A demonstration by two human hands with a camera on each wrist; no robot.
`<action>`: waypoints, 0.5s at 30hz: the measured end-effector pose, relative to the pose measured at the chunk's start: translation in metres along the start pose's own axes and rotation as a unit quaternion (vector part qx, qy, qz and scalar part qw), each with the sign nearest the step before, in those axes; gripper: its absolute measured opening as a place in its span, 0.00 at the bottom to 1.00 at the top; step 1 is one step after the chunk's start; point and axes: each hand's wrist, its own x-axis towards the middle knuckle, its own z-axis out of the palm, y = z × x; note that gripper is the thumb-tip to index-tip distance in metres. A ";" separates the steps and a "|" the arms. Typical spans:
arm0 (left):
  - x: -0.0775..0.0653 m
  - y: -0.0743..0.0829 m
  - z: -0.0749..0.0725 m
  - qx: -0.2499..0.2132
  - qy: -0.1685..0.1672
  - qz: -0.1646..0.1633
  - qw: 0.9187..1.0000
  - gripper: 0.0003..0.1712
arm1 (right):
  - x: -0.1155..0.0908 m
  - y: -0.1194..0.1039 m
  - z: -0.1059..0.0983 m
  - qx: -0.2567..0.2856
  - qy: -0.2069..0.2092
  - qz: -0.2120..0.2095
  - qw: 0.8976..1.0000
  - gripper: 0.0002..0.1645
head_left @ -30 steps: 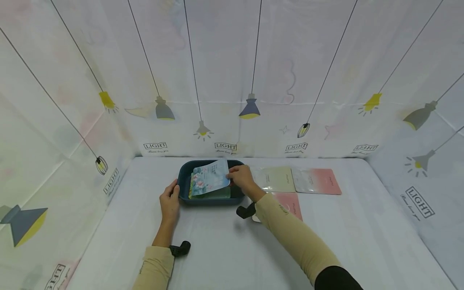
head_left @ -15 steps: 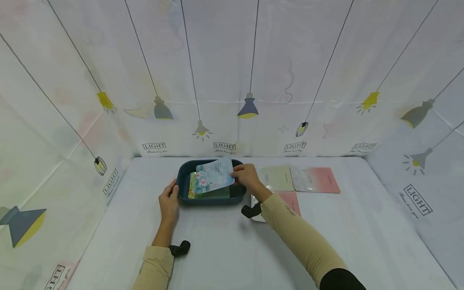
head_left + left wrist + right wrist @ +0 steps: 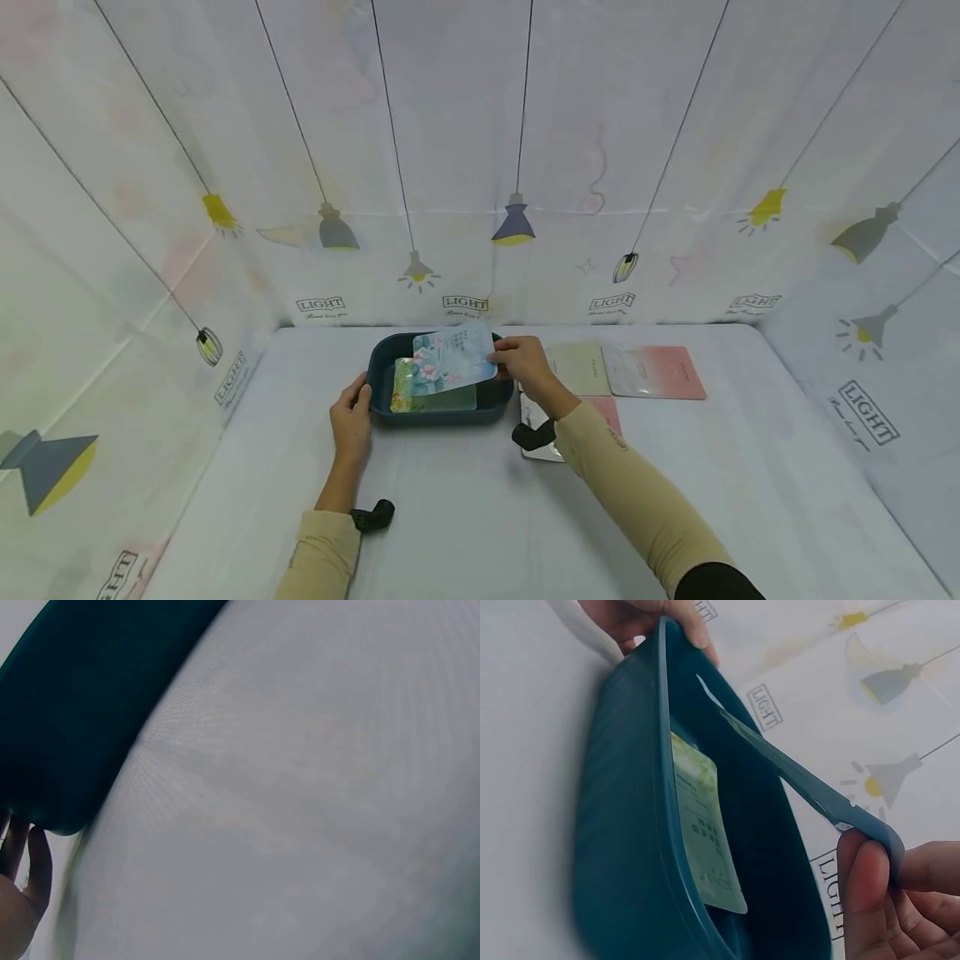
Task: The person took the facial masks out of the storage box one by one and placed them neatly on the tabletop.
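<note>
A dark teal plastic basin (image 3: 442, 419) sits near the back of the table. At its left end my left hand (image 3: 350, 425) grips the rim, with fingers over the edge in the right wrist view. My right hand (image 3: 525, 367) pinches the right edge of a light blue face mask packet (image 3: 453, 357) printed with pink flowers, held tilted above the basin. In the right wrist view this packet shows nearly edge-on between thumb and fingers. Below it a green and yellow face mask packet (image 3: 705, 825) lies inside the basin.
To the right lie a pale green packet (image 3: 577, 367) and a pink-and-clear packet (image 3: 663, 372) side by side. Another pink packet (image 3: 606, 410) is partly hidden under my right forearm. A white curtain with printed lamps (image 3: 465, 167) rises behind the table.
My right hand has moved a little to the right with the blue packet, uncovering more of the green packet below. My left hand stays at the basin's left end.
</note>
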 end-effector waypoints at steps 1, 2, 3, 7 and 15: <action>0.000 0.000 0.000 -0.001 0.001 0.002 1.000 0.23 | -0.001 0.000 -0.002 0.000 -0.001 0.000 1.000 0.17; 0.000 0.000 0.000 -0.001 0.002 0.003 1.000 0.22 | -0.001 0.000 -0.003 0.002 -0.001 0.002 1.000 0.17; -0.001 0.000 0.000 -0.001 0.002 0.005 1.000 0.22 | -0.002 0.001 -0.005 0.004 -0.002 0.004 1.000 0.17; -0.002 0.001 0.000 0.001 0.000 0.010 1.000 0.22 | -0.005 0.001 -0.012 0.008 -0.003 0.007 1.000 0.18; -0.003 0.003 0.001 -0.004 0.005 0.003 1.000 0.22 | -0.009 0.003 -0.031 0.013 -0.012 0.008 1.000 0.20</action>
